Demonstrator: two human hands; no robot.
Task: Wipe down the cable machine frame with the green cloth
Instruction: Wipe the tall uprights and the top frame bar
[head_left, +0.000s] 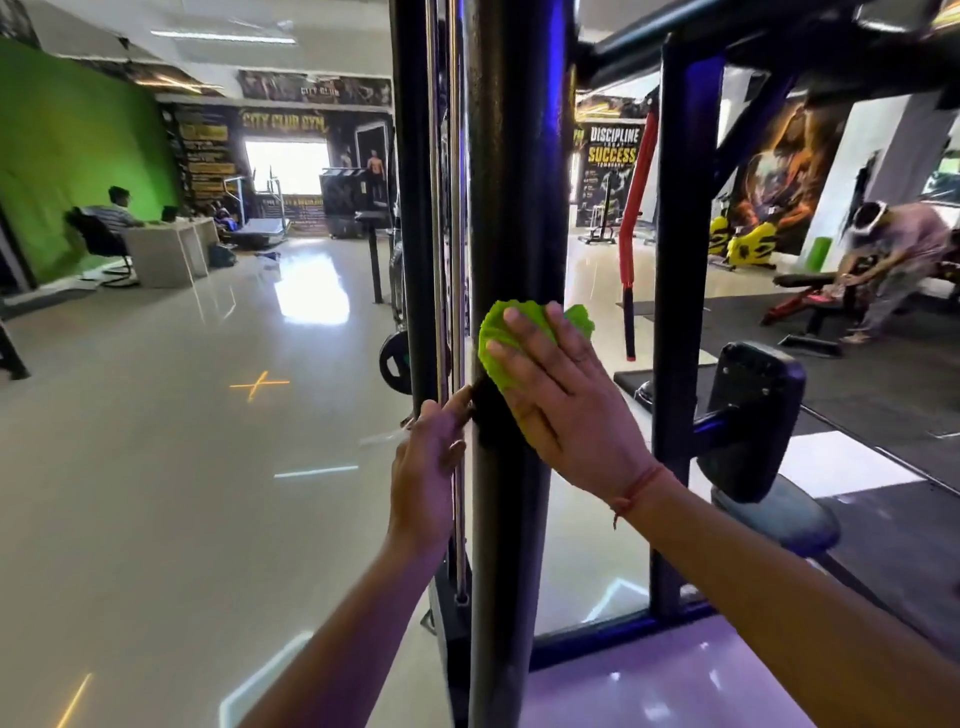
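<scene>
The cable machine's black upright post (511, 182) runs top to bottom through the middle of the head view. A bright green cloth (496, 332) lies flat against it at mid height. My right hand (563, 400) presses the cloth onto the post with straight, spread fingers. My left hand (428, 462) is at the post's left edge just below the cloth, fingers curled round the edge; what they touch behind it is hidden. Chrome guide rods (441, 208) run beside the post on the left.
A second black upright (680, 312) stands to the right, with a black pad (750, 415) and a round seat (779, 519) beside it. A weight plate (395, 361) hangs left of the frame. A person bends over a bench (831, 306) far right; another sits at a desk (166, 249) far left.
</scene>
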